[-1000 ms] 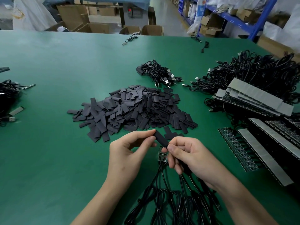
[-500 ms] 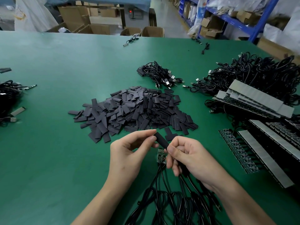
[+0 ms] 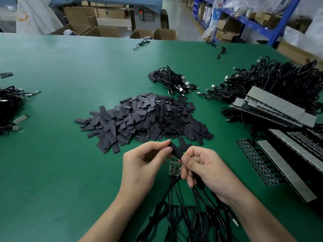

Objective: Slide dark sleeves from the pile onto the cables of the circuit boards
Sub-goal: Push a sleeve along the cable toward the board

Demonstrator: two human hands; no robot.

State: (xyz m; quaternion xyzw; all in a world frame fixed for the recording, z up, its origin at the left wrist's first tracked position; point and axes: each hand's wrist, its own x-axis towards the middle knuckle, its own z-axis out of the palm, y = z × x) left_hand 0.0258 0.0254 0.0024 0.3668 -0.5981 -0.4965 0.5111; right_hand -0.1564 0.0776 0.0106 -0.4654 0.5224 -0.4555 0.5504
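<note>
left grip [image 3: 139,165] pinches far end of sleeve [image 3: 176,151] | right grip [image 3: 206,168] pinches near end, fingers curled over cables [image 3: 185,219] | sleeve held above board [image 3: 174,169], near pile [image 3: 145,119] | progress: early, sleeve apparently not yet threaded; big pile left on counter [image 3: 70,172]

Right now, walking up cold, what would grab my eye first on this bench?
Probably the big pile of dark sleeves heaped in the middle of the green table. Just nearer, the left hand and right hand pinch a single sleeve between them, above a small circuit board. Far right sprawls a tangled heap of black cables.
</note>
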